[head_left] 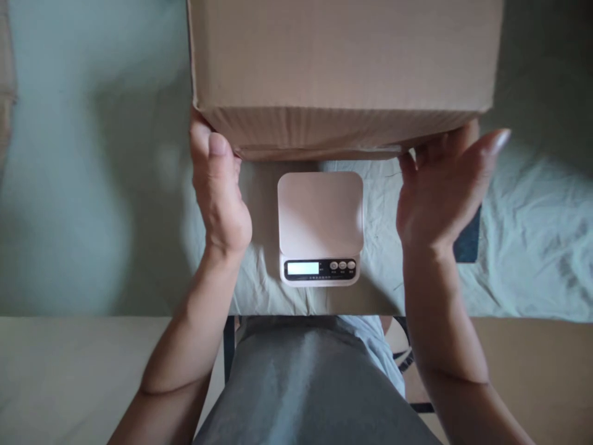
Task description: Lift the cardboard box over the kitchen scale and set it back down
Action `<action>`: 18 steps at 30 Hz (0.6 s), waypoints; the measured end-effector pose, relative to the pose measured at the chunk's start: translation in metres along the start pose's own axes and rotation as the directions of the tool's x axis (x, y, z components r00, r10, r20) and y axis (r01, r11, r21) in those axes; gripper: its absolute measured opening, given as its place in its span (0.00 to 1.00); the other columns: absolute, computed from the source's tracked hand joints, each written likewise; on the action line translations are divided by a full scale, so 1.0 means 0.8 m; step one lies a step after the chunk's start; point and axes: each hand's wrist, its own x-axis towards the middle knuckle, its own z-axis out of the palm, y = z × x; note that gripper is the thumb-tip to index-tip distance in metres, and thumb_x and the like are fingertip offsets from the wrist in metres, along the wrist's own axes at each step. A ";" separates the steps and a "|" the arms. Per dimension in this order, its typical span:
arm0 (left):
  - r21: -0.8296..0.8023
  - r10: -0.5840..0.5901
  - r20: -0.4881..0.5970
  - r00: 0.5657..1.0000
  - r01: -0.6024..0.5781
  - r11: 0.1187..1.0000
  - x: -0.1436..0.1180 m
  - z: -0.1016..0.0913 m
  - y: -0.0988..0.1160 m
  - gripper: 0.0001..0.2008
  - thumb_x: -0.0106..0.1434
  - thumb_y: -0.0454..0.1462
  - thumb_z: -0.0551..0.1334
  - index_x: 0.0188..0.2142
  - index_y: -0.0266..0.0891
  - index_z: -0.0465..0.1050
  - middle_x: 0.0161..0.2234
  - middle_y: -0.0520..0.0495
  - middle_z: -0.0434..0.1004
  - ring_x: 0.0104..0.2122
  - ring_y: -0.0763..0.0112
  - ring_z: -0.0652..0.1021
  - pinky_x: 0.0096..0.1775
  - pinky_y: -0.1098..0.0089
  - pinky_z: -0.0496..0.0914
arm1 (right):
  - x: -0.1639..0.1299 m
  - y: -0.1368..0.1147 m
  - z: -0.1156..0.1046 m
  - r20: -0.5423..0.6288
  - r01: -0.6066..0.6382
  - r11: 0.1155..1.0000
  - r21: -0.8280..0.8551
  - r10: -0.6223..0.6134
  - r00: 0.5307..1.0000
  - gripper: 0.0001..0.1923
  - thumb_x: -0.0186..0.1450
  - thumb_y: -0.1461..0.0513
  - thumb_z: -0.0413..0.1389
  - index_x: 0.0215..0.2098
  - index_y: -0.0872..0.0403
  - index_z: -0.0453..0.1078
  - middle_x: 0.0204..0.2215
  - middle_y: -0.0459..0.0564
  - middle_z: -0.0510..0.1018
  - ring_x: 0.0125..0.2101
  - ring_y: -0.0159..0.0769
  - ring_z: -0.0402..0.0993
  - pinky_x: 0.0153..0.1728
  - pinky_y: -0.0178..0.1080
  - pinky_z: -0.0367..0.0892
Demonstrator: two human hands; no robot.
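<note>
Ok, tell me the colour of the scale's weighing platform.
White, maybe faintly pinkish in this light; the scale shows best in the head view, below the cardboard box.

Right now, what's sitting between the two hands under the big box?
In the head view, a white kitchen scale sits on the cloth between the left hand and right hand.

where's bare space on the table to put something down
Bare cloth right of the right hand, and left of the left hand. Crowded in the middle: the scale sits between the hands, under the box.
</note>
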 end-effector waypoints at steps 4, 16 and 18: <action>0.005 -0.033 -0.033 0.999 0.033 0.999 -0.025 0.008 0.045 0.16 0.65 0.51 0.55 0.48 0.52 0.68 0.58 0.56 0.66 0.65 0.62 0.60 0.64 0.56 0.58 | -0.029 -0.025 -0.001 -0.024 0.073 0.997 0.000 -0.073 0.997 0.20 0.65 0.45 0.42 0.44 0.39 0.71 0.49 0.40 0.73 0.60 0.39 0.63 0.65 0.48 0.55; 0.105 -0.126 -0.039 0.991 0.129 0.986 -0.075 -0.012 0.063 0.12 0.61 0.53 0.57 0.39 0.54 0.70 0.42 0.49 0.71 0.55 0.60 0.70 0.59 0.54 0.65 | -0.096 -0.020 -0.016 -0.105 0.034 0.995 -0.091 -0.044 0.994 0.26 0.62 0.42 0.44 0.52 0.41 0.69 0.53 0.48 0.73 0.58 0.46 0.65 0.60 0.53 0.59; 0.107 -0.122 -0.056 0.991 0.127 0.986 -0.082 -0.015 0.061 0.11 0.61 0.52 0.57 0.38 0.55 0.71 0.42 0.50 0.72 0.54 0.61 0.70 0.58 0.55 0.67 | -0.102 -0.018 -0.016 -0.106 0.042 0.993 -0.109 -0.053 0.993 0.27 0.62 0.42 0.43 0.53 0.41 0.68 0.52 0.49 0.72 0.58 0.46 0.66 0.60 0.53 0.60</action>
